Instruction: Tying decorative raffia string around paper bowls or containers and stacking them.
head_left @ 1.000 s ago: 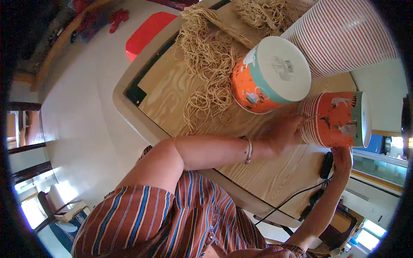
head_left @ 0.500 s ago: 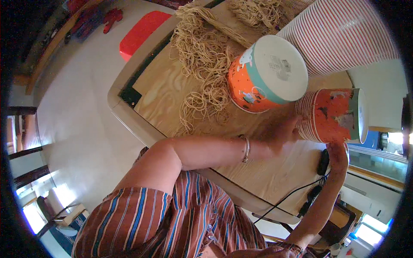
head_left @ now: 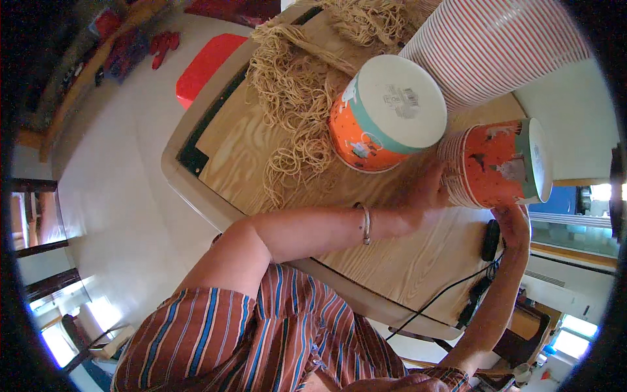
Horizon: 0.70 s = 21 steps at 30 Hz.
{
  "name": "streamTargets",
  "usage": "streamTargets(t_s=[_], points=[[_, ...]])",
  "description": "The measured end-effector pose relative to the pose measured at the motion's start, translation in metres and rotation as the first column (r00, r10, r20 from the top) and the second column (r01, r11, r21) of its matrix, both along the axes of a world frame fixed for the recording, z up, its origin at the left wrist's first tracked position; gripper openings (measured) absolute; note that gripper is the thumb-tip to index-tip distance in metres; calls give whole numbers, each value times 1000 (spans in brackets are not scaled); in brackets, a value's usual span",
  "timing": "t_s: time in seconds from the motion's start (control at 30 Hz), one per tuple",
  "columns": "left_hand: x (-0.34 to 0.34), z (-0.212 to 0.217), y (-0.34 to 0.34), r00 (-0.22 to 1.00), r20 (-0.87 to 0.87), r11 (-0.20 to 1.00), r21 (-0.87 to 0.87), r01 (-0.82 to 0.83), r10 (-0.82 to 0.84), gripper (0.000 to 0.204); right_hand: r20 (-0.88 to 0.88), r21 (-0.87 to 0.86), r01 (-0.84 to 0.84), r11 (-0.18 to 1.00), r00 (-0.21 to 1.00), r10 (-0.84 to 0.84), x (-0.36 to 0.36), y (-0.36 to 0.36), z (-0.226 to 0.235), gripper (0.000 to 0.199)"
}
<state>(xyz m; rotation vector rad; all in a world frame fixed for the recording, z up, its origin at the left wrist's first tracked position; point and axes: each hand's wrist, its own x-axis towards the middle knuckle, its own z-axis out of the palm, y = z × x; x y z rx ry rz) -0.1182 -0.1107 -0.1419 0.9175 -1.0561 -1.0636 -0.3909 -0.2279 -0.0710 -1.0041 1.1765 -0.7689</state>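
Note:
Above the table's right side, a sideways stack of paper tubs (head_left: 496,163) is between my two hands. The outermost tub is orange with animal pictures and a green band, its white base facing right; several rims show at the stack's left end. My left hand (head_left: 428,193), a bangle on its wrist, grips the rim end, its fingertips partly hidden. Under the base end my right hand (head_left: 511,225) is closed on the stack, fingers mostly covered by it. Close by, a larger orange and green tub (head_left: 401,104) stands upside down on the wooden tabletop (head_left: 366,255).
Tangled beige cord (head_left: 294,98) lies across the far left of the table. A tall stack of white tubs (head_left: 496,49) leans in from the upper right. A black cable (head_left: 450,292) runs by the right edge, and a red stool (head_left: 208,68) stands beyond the table.
The view has shifted slightly, so the table's things sit a little further left. Both hands still hold the tub stack, which has tilted slightly.

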Motion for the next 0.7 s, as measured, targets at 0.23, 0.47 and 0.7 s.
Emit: streamTargets(t_s=[0.23,0.47,0.7], points=[[-1,6,-4,951,277,985,56,-161,140,59,6,-35,4,999,1000,-4,-4,-3,-12,32],[-1,2,-13,910,367,978,8,-211,193,63,-42,-5,57,998,997,-58,5,-5,-5,36],[0,15,-11,935,271,970,18,-241,228,70,4,-58,-134,989,991,134,5,-11,-4,54]])
